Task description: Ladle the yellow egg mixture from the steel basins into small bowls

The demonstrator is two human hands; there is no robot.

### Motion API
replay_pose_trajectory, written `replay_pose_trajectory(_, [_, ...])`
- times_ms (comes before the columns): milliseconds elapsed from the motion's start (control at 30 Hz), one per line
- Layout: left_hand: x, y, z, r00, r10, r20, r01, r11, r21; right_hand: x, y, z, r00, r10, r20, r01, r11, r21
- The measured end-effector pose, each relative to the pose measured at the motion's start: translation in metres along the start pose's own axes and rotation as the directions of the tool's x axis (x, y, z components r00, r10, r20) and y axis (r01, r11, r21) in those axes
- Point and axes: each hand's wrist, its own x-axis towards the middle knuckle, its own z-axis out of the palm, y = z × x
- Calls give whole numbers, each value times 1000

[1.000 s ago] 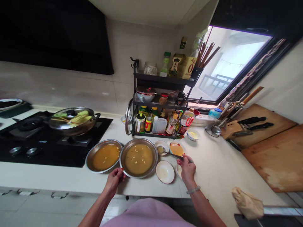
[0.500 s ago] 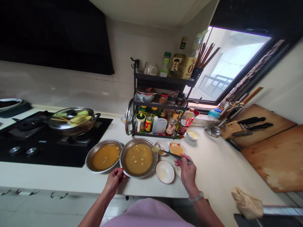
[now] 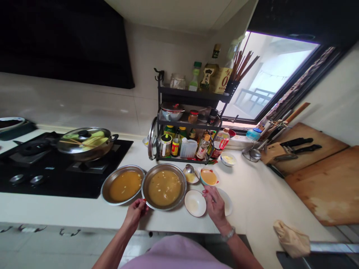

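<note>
My left hand [image 3: 135, 211] is closed on the near rim of a round steel pan [image 3: 179, 194] filled with yellow-brown liquid with pale bits in it. My right hand [image 3: 213, 201] is closed on the handle of a metal spoon [image 3: 189, 169]. The spoon's bowl rests at the far edge of a small dish [image 3: 192, 178] with yellow contents. An empty white bowl [image 3: 195, 203] sits just left of my right hand, and a small bowl of orange sauce [image 3: 209, 176] lies just beyond it. A second steel pan [image 3: 108, 190] of similar liquid touches the first on its left.
A lidded wok [image 3: 85, 144] stands on the black stove [image 3: 56, 175] at left. Behind the pans stands a black spice rack [image 3: 186, 123]. At right: a white plate [image 3: 227, 201], a small white bowl [image 3: 228, 159], a knife block [image 3: 279, 152], wooden cutting boards [image 3: 325, 183] and a cloth [image 3: 291, 239].
The spoon went from the small dish over to the right pan's edge, then back to the dish. My right hand has shifted left and nearer. My left hand stayed on the pan.
</note>
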Motion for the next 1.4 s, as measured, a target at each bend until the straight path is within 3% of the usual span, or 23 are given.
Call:
replay_pose_trajectory(167, [3, -2, -2, 1000, -5, 3, 5, 1000, -7, 4, 35, 0, 992, 113, -53, -117, 991, -63])
replay_pose_trajectory(333, [4, -3, -3, 1000, -17, 9, 18, 1000, -14, -3, 45, 6, 965, 253, -67, -251, 968, 25])
replay_pose_trajectory(400, [4, -2, -2, 1000, -20, 9, 20, 1000, -13, -3, 46, 9, 901, 408, -146, -392, 911, 126])
replay_pose_trajectory(467, [3, -1, -2, 1000, -19, 7, 19, 1000, -9, 0, 47, 11, 784, 578, -226, -510, 808, 297])
replay_pose_trajectory(533, [2, 0, -1, 1000, -21, 4, 21, 1000, -3, 5, 48, 11, 679, 684, -266, -537, 710, 456])
replay_pose_trajectory(600, [2, 0, -1, 1000, -26, -1, 26, 1000, 0, 11, 48, 10, 617, 736, -278, -523, 647, 554])
replay_pose_trajectory(667, [2, 0, -1, 1000, -28, -4, 28, 1000, -4, 15, 47, 7, 599, 752, -275, -508, 623, 595])
replay_pose_trajectory(833, [3, -2, -2, 1000, -17, -1, 17, 1000, -2, 22, 37, -1, 649, 705, -286, -472, 667, 576])
replay_pose_trajectory(1167, [3, -2, -2, 1000, -22, 5, 22, 1000, 7, 29, -4, -2, 811, 541, -223, -417, 801, 429])
replay_pose_trajectory(1300, [3, -3, -2, 1000, -20, 6, 20, 1000, -5, 17, -16, 6, 926, 359, -119, -315, 906, 283])
replay_pose_trajectory(1400, [4, -4, -3, 1000, -17, 3, 17, 1000, -12, 6, -23, 8, 994, 105, 27, -108, 979, 171])
